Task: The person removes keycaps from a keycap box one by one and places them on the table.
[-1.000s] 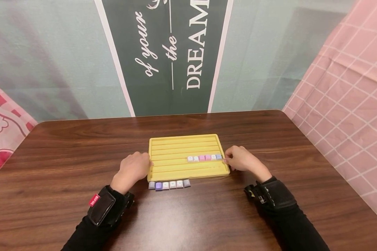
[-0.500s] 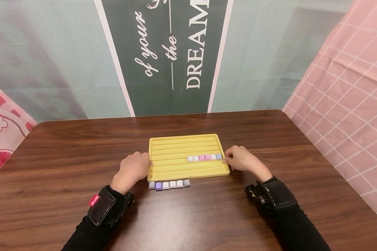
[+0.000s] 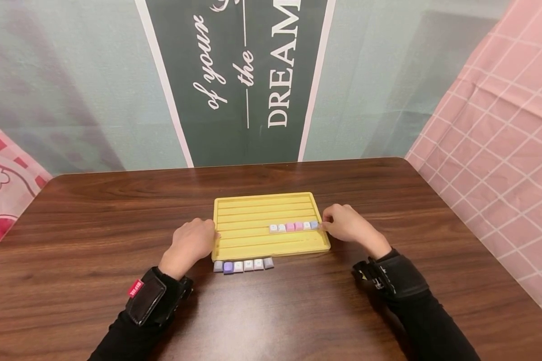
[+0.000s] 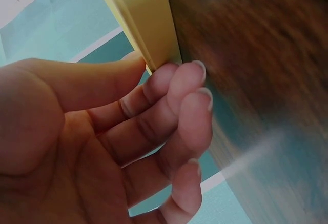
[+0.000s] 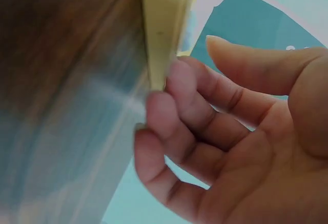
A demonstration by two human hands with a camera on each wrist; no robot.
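Note:
A yellow ridged tray (image 3: 262,244) lies on the table. My left hand (image 3: 194,239) pinches its left edge, the thumb (image 4: 110,80) on the rim and the fingertips against the outer wall. At the right edge is my right hand (image 3: 345,222); in the right wrist view its bent fingers (image 5: 182,83) touch the tray's outer wall, while the thumb (image 5: 246,62) stands apart from them. Several white, pink and blue keycaps (image 3: 294,227) sit in a row in one of the tray's grooves, running to its right end near my right fingertips.
Along the tray's front edge, several grey, purple and white keycaps (image 3: 244,265) stand in a row on the brown wooden table (image 3: 289,311). A printed cloth (image 3: 248,100) hangs behind the table, and pink checked cloth (image 3: 501,140) is at the right.
My right hand has risen slightly at the tray's right edge, and its thumb looks lifted. My left hand, the tray and both keycap rows have stayed in place.

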